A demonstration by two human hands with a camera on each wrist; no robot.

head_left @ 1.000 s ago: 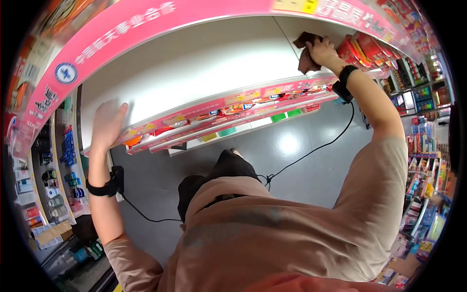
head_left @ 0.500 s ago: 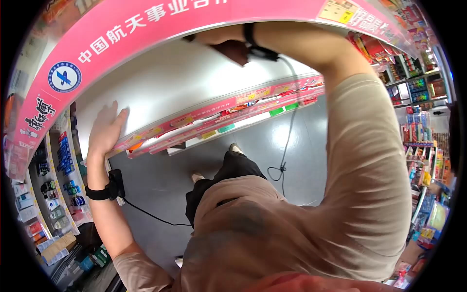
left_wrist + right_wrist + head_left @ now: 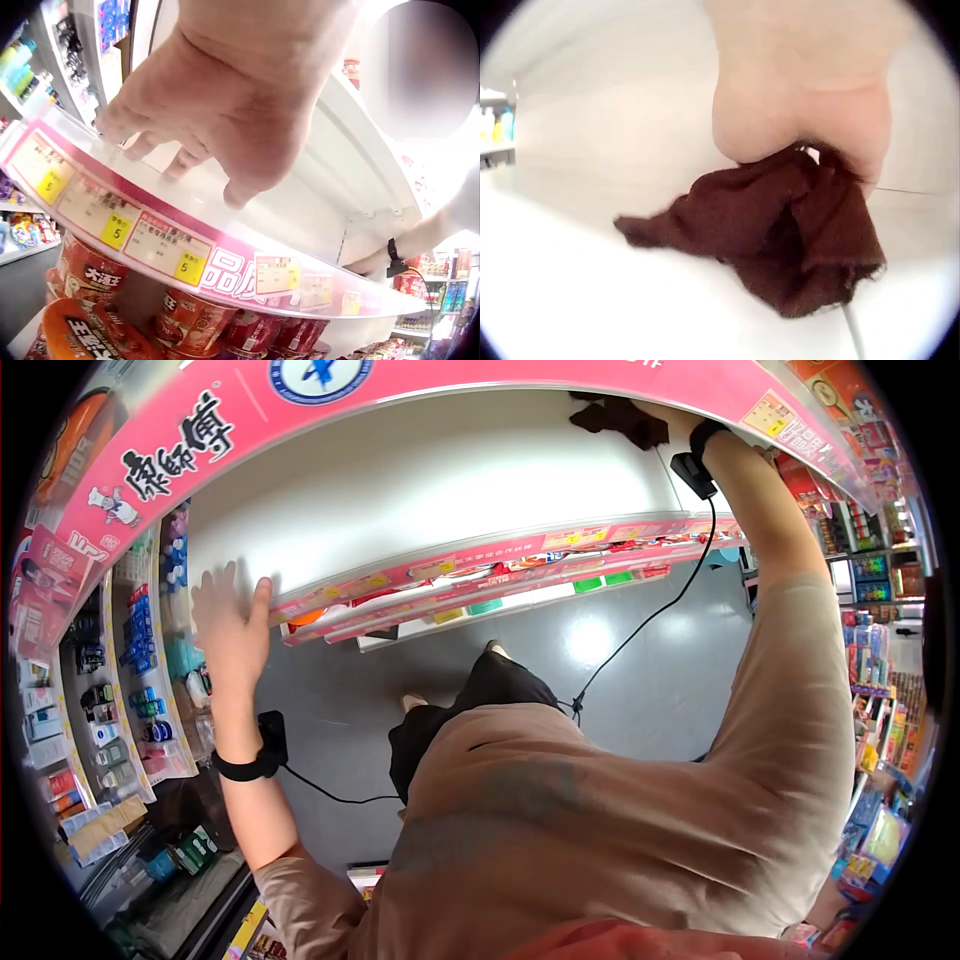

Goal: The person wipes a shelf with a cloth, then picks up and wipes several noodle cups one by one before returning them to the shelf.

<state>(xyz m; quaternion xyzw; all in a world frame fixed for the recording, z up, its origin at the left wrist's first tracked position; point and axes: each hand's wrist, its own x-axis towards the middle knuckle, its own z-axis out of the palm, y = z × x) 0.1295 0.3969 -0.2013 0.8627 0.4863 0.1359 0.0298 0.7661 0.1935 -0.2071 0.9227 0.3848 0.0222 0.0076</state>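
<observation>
A dark brown cloth (image 3: pixel 622 422) lies bunched on the white shelf (image 3: pixel 420 480), toward its right back part in the head view. My right hand (image 3: pixel 802 112) is over the cloth (image 3: pixel 780 225) with its palm down, gripping it; the fingers are largely hidden behind the hand and the cloth. At the shelf's left end, my left hand (image 3: pixel 232 625) is spread with straight fingers. The left wrist view shows this hand (image 3: pixel 217 112) above the shelf's front edge, holding nothing; whether it touches the shelf is unclear.
A pink sign strip (image 3: pixel 420 372) arches over the shelf. Price tags (image 3: pixel 169 247) line its front edge, with red noodle tubs (image 3: pixel 191 319) below. More stocked shelves stand left and right. A cable (image 3: pixel 650 635) hangs from the right wrist.
My right hand has swept left across the shelf with the cloth and come back to the right. My left hand stays at the left end, and the head view has shifted.
</observation>
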